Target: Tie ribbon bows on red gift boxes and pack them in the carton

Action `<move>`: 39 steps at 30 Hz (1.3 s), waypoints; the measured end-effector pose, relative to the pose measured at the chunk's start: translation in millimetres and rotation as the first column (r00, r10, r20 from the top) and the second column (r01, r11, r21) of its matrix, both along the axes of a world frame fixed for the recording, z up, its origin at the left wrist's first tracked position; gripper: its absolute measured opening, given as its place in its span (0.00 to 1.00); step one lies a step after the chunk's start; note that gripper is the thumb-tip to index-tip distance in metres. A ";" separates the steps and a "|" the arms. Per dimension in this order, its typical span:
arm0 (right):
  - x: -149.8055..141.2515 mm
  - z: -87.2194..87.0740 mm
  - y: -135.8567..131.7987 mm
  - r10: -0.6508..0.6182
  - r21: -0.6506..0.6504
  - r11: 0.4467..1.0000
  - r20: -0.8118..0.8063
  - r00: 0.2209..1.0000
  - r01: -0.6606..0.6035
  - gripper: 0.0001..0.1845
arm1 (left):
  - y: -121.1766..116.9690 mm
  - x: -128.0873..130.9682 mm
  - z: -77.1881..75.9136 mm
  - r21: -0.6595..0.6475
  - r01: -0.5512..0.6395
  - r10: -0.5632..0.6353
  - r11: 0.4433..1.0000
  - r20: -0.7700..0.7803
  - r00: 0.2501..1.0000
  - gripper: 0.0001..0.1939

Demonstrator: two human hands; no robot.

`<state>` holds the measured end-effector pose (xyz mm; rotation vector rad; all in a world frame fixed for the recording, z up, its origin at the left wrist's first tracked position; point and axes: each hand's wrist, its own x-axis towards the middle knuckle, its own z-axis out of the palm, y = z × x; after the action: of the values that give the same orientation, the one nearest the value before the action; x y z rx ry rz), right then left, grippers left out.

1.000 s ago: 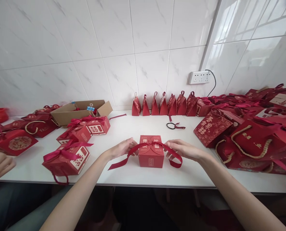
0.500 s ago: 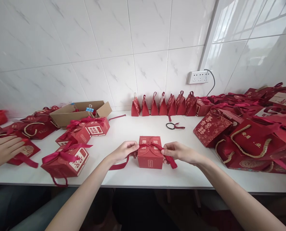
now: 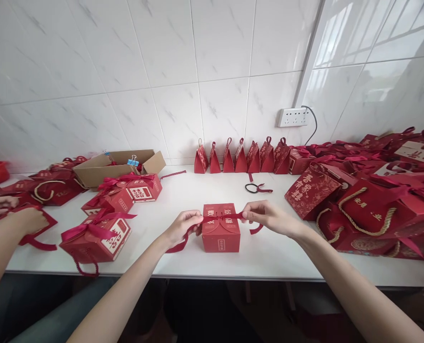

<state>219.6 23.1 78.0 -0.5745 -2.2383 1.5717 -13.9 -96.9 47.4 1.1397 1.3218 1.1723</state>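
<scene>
One left hand (image 3: 184, 225): pinching a narrow, dark-red fabric ribbon (image 3: 229, 216) with thumb and forefinger together, just beside the left top edge of a red, blocky cardboard box with pale printed characters (image 3: 221, 234).
Right hand (image 3: 264, 216): gripping the opposite stretch of ribbon likewise, with no gap seen between thumb and forefinger, just off the right top edge.
Ribbon: drawn nearly straight across the lid between both pinches, probably for even tension; trailing loose below the fingers on each side.
Box: set upright between both sets of fingers on the flat white tabletop (image 3: 183, 188), apparently for equal reach from either side.
Thin black round band (image 3: 251, 189): lying beyond the right fingers, apart from the box.
Red triangular cardboard boxes with loops (image 3: 240, 163): lined up beyond the fingers, perhaps to leave working room.
Co-worker's hands (image 3: 29, 223): well left of the left fingers; grip impossible to tell.
</scene>
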 end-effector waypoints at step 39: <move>-47.7 -24.8 -23.0 -0.226 -0.221 0.963 -0.361 0.905 0.152 0.16 | 29.5 18.5 64.0 0.071 0.151 -0.034 0.986 -0.803 0.595 0.08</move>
<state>171.8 0.1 53.2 -0.4684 -1.7057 1.6405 4.6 -67.4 111.4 1.9546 1.8289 0.6477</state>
